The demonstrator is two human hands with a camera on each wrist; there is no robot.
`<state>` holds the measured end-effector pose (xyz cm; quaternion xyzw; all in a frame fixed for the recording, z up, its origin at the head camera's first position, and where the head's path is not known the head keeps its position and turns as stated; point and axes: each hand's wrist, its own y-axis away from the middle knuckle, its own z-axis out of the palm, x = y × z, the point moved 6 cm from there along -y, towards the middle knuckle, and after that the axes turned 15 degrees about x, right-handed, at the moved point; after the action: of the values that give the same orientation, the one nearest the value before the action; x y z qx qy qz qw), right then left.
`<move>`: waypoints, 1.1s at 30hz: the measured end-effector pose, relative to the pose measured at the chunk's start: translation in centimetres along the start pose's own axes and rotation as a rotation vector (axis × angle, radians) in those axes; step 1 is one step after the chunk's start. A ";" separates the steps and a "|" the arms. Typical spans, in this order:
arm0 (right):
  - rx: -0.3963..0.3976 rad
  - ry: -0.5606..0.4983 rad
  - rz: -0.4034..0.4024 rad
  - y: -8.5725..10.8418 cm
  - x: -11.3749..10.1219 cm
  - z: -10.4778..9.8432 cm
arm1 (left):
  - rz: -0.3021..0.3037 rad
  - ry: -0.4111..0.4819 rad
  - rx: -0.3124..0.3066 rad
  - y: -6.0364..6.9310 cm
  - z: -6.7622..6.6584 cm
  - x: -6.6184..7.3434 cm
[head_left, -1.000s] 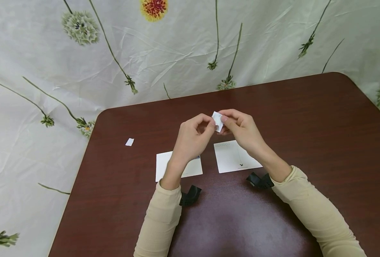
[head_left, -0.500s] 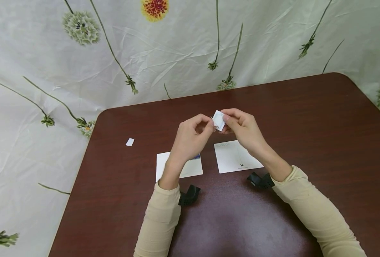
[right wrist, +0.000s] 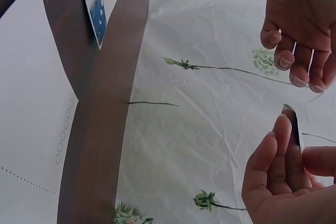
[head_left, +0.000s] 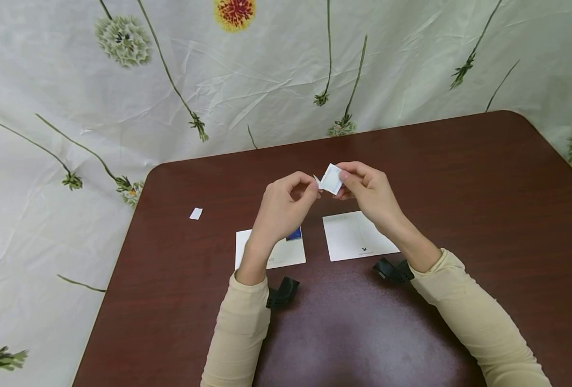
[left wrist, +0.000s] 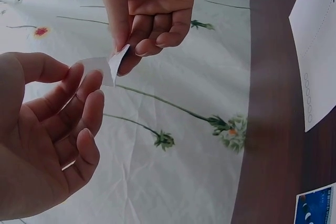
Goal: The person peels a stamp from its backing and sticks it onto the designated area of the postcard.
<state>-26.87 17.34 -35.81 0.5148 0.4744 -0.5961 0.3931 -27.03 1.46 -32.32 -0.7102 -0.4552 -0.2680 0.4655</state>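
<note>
My right hand (head_left: pixel 370 191) pinches a small stamp (head_left: pixel 331 179) between thumb and fingers, its white back facing up. In the right wrist view the stamp's dark face (right wrist: pixel 292 124) shows edge-on. Thumb and forefinger of my left hand (head_left: pixel 286 207) pinch a thin white backing paper (left wrist: pixel 97 67), which meets the stamp's edge and stands at an angle to it. Both hands are above the table, over two postcards. The left postcard (head_left: pixel 288 255) bears a blue stamp (head_left: pixel 294 234) at its upper right corner and is partly hidden by my left wrist. The right postcard (head_left: pixel 348 236) shows no stamp on its visible part.
A small white scrap of paper (head_left: pixel 196 213) lies at the table's left side. Black wrist mounts (head_left: pixel 283 293) sit at both cuffs. The dark red table (head_left: pixel 460 188) ends at the back against a white curtain (head_left: pixel 276 64) printed with flowers.
My hands have drawn slightly apart, the left one leftward and the right one rightward. More of the stamp's white back shows, and the blue stamp on the left postcard has come into sight.
</note>
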 end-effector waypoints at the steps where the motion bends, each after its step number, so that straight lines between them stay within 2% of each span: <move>1: 0.001 -0.001 0.001 0.0 0.0 0.0 | -0.002 0.001 0.000 0.0 -0.1 0.0; 9: 0.011 0.004 -0.005 0.0 -0.1 -0.1 | -0.009 0.010 0.007 -0.1 -0.7 -0.1; 17: 0.018 0.012 -0.009 0.0 -0.1 -0.1 | -0.001 0.030 0.047 -0.6 -1.9 -0.8; 26: 0.009 0.022 -0.007 0.0 0.2 0.0 | -0.058 0.040 0.153 -1.5 -5.3 -2.7; 33: 0.007 0.029 -0.010 0.1 0.2 0.1 | -0.138 0.054 0.248 -1.9 -8.1 -4.9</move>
<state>-26.83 17.24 -36.06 0.5222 0.4806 -0.5924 0.3814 -30.49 -7.56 -32.02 -0.6066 -0.5200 -0.2599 0.5423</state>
